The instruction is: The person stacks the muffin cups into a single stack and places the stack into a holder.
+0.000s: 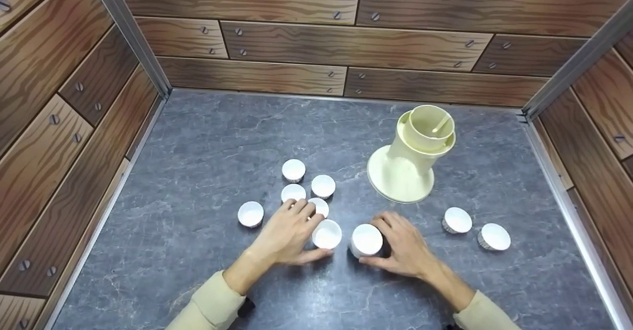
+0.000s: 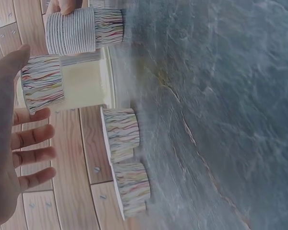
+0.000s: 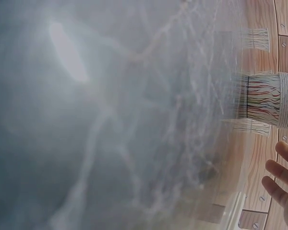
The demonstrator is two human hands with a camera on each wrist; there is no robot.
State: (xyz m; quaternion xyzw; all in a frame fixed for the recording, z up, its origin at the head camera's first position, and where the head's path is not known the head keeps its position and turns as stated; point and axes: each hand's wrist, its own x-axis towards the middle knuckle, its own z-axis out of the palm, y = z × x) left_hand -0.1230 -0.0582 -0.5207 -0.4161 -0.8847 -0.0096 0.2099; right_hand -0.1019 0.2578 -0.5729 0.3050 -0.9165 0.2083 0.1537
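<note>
My left hand (image 1: 292, 233) pinches a white paper baking cup (image 1: 327, 234) between thumb and index finger. In the left wrist view this baking cup (image 2: 42, 84), with wavy coloured stripes on its side, hangs above the tabletop, its other fingers spread below. Just to the right, my right hand (image 1: 403, 245) grips a stack of paper baking cups (image 1: 367, 241) from its right side, thumb in front and fingers behind. The right wrist view shows the stack (image 3: 264, 99) upright on the table, many rims nested closely. Beyond my left fingers sit several single cups (image 1: 323, 186), one partly covered by the fingers.
A pale yellow stand (image 1: 400, 179) with a broad round base and cylindrical top, a thin stick inside, stands behind my right hand. Two baking cups (image 1: 457, 220) lie to the right, another cup (image 1: 250, 214) to the left. Wood-patterned walls (image 1: 287, 43) enclose the grey marbled table (image 1: 207, 137).
</note>
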